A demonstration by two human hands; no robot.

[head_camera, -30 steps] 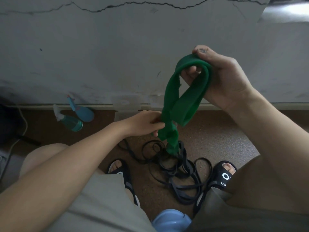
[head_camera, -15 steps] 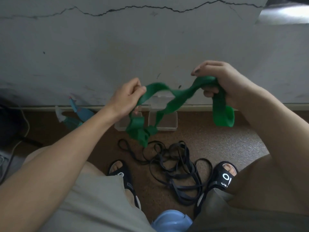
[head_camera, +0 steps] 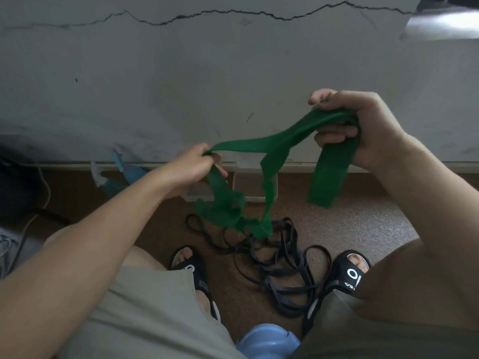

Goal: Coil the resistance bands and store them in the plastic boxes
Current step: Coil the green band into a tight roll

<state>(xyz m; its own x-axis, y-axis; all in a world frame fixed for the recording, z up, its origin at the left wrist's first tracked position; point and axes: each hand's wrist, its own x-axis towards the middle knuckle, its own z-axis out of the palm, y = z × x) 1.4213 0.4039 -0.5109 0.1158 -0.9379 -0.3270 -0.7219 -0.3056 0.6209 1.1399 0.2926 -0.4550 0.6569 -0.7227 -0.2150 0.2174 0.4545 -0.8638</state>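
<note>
From the head camera, the person sits facing a cracked grey wall (head_camera: 181,73), both bare arms reaching forward over a brown speckled floor (head_camera: 363,229). The right hand (head_camera: 363,125) is raised near the wall, its grip clenched around one part of a green resistance band (head_camera: 259,147); a flat, wide end of the band hangs down from that fist. The left hand (head_camera: 191,167) sits lower and well apart from the right, its grip pinching another part of the same band between thumb and fingers. Between the two hands the band runs as a slack strip, and below the left hand it droops in a crumpled, ruffled bunch that dangles just above a tangle of black resistance bands (head_camera: 280,263) lying on the floor between two black sandals (head_camera: 350,273). Behind the hanging green band, two clear plastic boxes (head_camera: 248,185) stand on the floor at the foot of the wall. To the left of them lie blue spray bottles (head_camera: 129,172). A light blue rounded object (head_camera: 267,340) shows at the bottom edge
</note>
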